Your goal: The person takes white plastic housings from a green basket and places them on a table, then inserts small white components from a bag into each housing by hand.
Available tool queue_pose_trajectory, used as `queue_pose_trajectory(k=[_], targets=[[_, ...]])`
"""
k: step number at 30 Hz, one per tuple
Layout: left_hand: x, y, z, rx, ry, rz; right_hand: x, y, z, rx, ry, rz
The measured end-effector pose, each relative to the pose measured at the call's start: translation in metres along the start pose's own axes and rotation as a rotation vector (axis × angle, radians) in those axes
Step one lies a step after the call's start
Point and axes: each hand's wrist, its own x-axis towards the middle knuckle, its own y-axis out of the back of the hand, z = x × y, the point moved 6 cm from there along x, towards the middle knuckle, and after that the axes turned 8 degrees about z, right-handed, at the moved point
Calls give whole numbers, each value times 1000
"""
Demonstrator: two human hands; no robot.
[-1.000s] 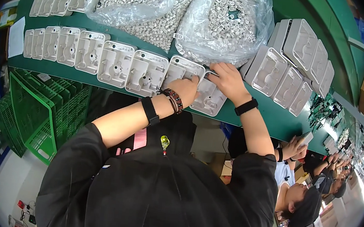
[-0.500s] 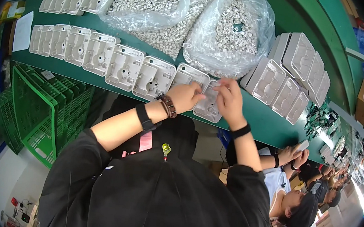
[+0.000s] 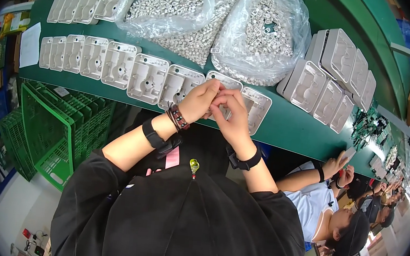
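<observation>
My left hand [image 3: 199, 101] and my right hand [image 3: 234, 118] meet fingertip to fingertip above a row of white plastic housings. The fingers of both are closed in a pinch; whatever lies between them is too small or hidden to name. Beneath them a housing [image 3: 226, 79] is partly covered, only its far end showing. The last housing of the row [image 3: 259, 109] lies just right of my right hand, open side up. Left of my left hand stands another housing [image 3: 172, 85] with a dark round hole and moulded ribs inside.
Two clear plastic bags, a left one [image 3: 173, 4] and a right one [image 3: 259, 59], hold heaps of small white parts behind the row. Stacked white covers [image 3: 306, 88] stand at right. Green crates [image 3: 45, 128] sit below the green table [image 3: 285, 124]. A co-worker's hands [image 3: 338, 167] work at right.
My right hand has come down and left to meet my left hand, which has turned inward. Both hands now pinch together over the row. The whole view has shifted slightly.
</observation>
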Motion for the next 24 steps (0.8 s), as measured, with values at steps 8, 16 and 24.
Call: queue_pose_trajectory(k=[8, 16, 24], targets=[[-6, 14, 8, 35, 14, 21, 7, -13, -10, -81, 29, -81], [-5, 34, 19, 252, -2, 39, 10, -20, -3, 72, -76, -85], [-13, 43, 20, 342, -357, 51, 4, -30, 11, 612, -515, 47]])
